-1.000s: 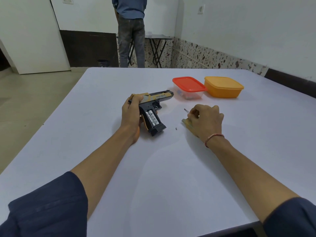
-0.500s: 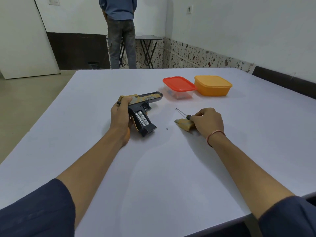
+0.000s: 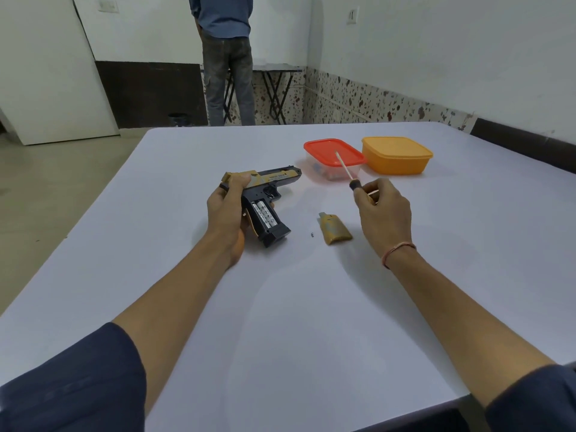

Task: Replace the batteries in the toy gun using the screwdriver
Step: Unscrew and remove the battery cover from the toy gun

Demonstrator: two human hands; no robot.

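The right hand point(image 3: 381, 210), fingers curled round the screwdriver point(image 3: 345, 170), has lifted it off the counter point(image 3: 280, 307) near the loose battery cover point(image 3: 333, 229), while the left hand point(image 3: 227, 210) grips the toy gun point(image 3: 271, 182) lying there, its batteries point(image 3: 265, 215) exposed for removal.

A pale tabletop point(image 3: 280, 322) fills the lower and middle frame. Right of centre on it stands a clear container with a red lid point(image 3: 321, 149), with small items inside too blurred to tell, and just beside it on the right is a closed orange container point(image 3: 396, 155). At top centre a person point(image 3: 227, 57) in a blue shirt and grey trousers stands with their back turned at a folding table point(image 3: 277, 85) with black crossed legs, with a white door point(image 3: 46, 73) at upper left, a small dark bin point(image 3: 178, 118) on the floor point(image 3: 46, 182), a speckled tile band point(image 3: 358, 101) along the right wall and a wall switch point(image 3: 352, 15) above it.
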